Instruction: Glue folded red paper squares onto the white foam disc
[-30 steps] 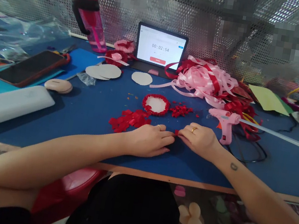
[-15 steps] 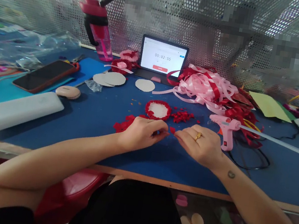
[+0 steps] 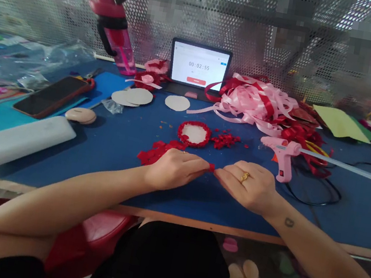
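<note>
Between my fingertips is a small red ribbon piece (image 3: 212,167), pinched from both sides. My left hand (image 3: 178,170) is closed on its left end, and my right hand (image 3: 247,184), with a gold ring, is closed on its right end. Just beyond them lies a white disc (image 3: 194,135) edged with folded red ribbon (image 3: 180,133). Flat red ribbon pieces (image 3: 152,153) are spread beside my left hand, partly hidden behind it. A heap of small folded red pieces (image 3: 225,140) sits right of the disc.
A pink glue gun (image 3: 284,159) with a clear glue stick lies right of my right hand, its black cord trailing. Farther back are ribbon coils (image 3: 254,103), a tablet (image 3: 199,64), white discs (image 3: 177,103) and a pink bottle (image 3: 120,41). A phone (image 3: 52,96) and white case (image 3: 16,142) lie left.
My left fingers have closed onto the red ribbon piece, which my right hand held alone a little apart. Both hands now meet at it. The view has shifted slightly.
</note>
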`<state>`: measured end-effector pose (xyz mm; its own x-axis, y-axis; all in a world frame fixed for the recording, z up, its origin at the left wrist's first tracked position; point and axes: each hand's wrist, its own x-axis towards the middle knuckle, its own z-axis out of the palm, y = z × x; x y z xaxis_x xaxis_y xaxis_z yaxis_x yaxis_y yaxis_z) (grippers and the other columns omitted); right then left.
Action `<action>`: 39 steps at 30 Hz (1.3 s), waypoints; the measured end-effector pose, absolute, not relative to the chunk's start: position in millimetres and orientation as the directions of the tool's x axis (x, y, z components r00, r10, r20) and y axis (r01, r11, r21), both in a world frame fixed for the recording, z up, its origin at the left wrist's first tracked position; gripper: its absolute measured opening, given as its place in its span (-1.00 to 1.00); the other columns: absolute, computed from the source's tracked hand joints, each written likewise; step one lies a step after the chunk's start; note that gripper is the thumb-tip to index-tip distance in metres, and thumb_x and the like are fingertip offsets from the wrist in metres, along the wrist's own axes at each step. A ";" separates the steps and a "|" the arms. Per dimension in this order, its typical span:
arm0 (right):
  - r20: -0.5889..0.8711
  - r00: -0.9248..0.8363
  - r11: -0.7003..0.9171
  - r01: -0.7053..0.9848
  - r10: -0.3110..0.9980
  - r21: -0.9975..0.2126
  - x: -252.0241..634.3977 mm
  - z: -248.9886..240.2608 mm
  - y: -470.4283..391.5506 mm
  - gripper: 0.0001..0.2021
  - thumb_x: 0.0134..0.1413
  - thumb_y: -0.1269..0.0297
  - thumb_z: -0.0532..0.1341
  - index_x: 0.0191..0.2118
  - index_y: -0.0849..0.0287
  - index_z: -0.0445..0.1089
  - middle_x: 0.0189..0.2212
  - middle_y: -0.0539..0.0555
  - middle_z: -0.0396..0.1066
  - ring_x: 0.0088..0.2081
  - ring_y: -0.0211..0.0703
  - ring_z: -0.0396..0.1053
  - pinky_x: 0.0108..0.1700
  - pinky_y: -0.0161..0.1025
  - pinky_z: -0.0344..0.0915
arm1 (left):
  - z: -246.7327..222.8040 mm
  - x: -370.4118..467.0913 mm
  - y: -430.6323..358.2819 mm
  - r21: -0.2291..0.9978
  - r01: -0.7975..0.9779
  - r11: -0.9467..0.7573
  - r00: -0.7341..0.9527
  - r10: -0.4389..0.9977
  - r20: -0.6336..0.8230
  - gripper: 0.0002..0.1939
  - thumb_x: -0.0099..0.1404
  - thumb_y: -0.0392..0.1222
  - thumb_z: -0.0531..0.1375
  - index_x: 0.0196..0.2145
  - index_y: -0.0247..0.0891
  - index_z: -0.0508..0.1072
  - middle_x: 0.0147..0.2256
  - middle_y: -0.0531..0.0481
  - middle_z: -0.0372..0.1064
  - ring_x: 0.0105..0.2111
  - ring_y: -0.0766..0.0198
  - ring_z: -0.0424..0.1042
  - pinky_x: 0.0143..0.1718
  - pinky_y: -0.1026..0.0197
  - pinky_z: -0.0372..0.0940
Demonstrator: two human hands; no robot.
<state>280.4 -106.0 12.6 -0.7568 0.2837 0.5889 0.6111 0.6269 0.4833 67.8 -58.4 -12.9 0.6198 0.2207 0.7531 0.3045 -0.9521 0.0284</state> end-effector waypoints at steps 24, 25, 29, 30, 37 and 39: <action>0.582 -0.419 0.684 0.631 0.697 -0.366 277.0 2.8 -97.1 -0.91 0.04 0.26 0.24 -0.32 0.14 0.44 -0.55 -0.07 0.41 -0.51 -0.35 0.30 -0.38 -0.36 0.24 | -1.8 71.4 -63.9 0.343 0.160 -0.926 0.557 0.371 0.743 -0.92 0.21 -0.37 0.17 -0.39 -0.33 0.48 -0.37 -0.04 0.49 -0.37 0.41 0.48 -0.32 0.43 0.38; 0.583 -0.417 0.686 0.625 0.697 -0.373 277.0 3.4 -97.8 -0.91 0.05 0.27 0.23 -0.33 0.14 0.44 -0.55 -0.07 0.41 -0.51 -0.35 0.29 -0.38 -0.36 0.24 | -2.0 71.7 -64.0 0.344 0.153 -0.926 0.561 0.368 0.741 -0.92 0.21 -0.37 0.17 -0.38 -0.33 0.48 -0.37 -0.04 0.49 -0.37 0.41 0.48 -0.32 0.43 0.38; 0.606 -0.414 0.700 0.614 0.679 -0.365 277.0 5.2 -99.1 -0.93 0.05 0.29 0.23 -0.36 0.15 0.44 -0.57 -0.07 0.41 -0.52 -0.36 0.29 -0.39 -0.36 0.23 | -2.4 72.6 -64.1 0.351 0.151 -0.924 0.560 0.373 0.740 -0.92 0.21 -0.37 0.17 -0.39 -0.32 0.48 -0.38 -0.04 0.49 -0.38 0.41 0.48 -0.32 0.44 0.38; 0.611 -0.416 0.704 0.614 0.673 -0.357 277.0 5.4 -99.0 -0.94 0.05 0.31 0.23 -0.36 0.15 0.44 -0.56 -0.07 0.41 -0.52 -0.36 0.29 -0.39 -0.36 0.23 | -2.3 72.9 -64.1 0.352 0.152 -0.923 0.558 0.374 0.741 -0.92 0.21 -0.36 0.17 -0.39 -0.32 0.48 -0.38 -0.04 0.49 -0.38 0.41 0.48 -0.32 0.44 0.38; 0.631 -0.434 0.715 0.636 0.643 -0.291 276.3 3.9 -99.0 -0.94 0.07 0.33 0.21 -0.37 0.15 0.42 -0.56 -0.06 0.41 -0.52 -0.36 0.29 -0.40 -0.36 0.24 | -2.5 74.0 -64.2 0.369 0.177 -0.913 0.556 0.401 0.728 -0.92 0.21 -0.35 0.17 -0.40 -0.30 0.48 -0.41 0.00 0.47 -0.42 0.42 0.46 -0.37 0.43 0.37; 0.633 -0.439 0.714 0.644 0.638 -0.274 275.6 3.4 -99.4 -0.93 0.07 0.33 0.20 -0.37 0.15 0.42 -0.56 -0.06 0.41 -0.52 -0.35 0.29 -0.40 -0.36 0.24 | -2.7 74.1 -64.6 0.374 0.180 -0.910 0.559 0.407 0.722 -0.92 0.20 -0.36 0.17 -0.39 -0.30 0.47 -0.41 0.01 0.47 -0.41 0.42 0.46 -0.36 0.43 0.36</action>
<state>275.6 -99.4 3.4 -0.4386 0.6384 0.6326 0.6445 0.7140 -0.2737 74.1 -64.6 -2.7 0.5589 0.4070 0.7224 0.1795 -0.9100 0.3738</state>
